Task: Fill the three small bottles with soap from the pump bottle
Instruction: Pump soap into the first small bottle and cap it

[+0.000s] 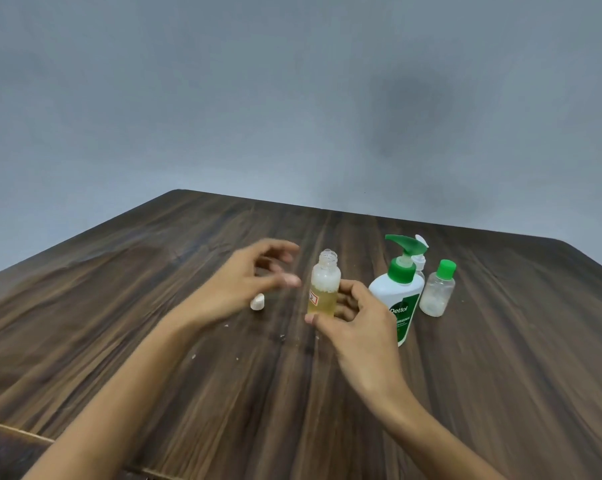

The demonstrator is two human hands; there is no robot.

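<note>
An uncapped small clear bottle (324, 287), partly full of yellowish soap with foam on top, stands upright on the table. My right hand (353, 317) grips its lower part from the right. My left hand (247, 282) hovers blurred just left of it, fingers spread, holding nothing. A small white cap (257, 302) lies on the table under my left hand. The white pump bottle (398, 296) with a green pump stands to the right. A small bottle with a green cap (437, 289) stands beside it. A third clear bottle with a white flip cap (420, 261) is mostly hidden behind the pump bottle.
The dark wooden table (188, 358) reaches to a grey wall behind. A few white specks lie on the wood near its middle. The table's far edge runs close behind the bottles.
</note>
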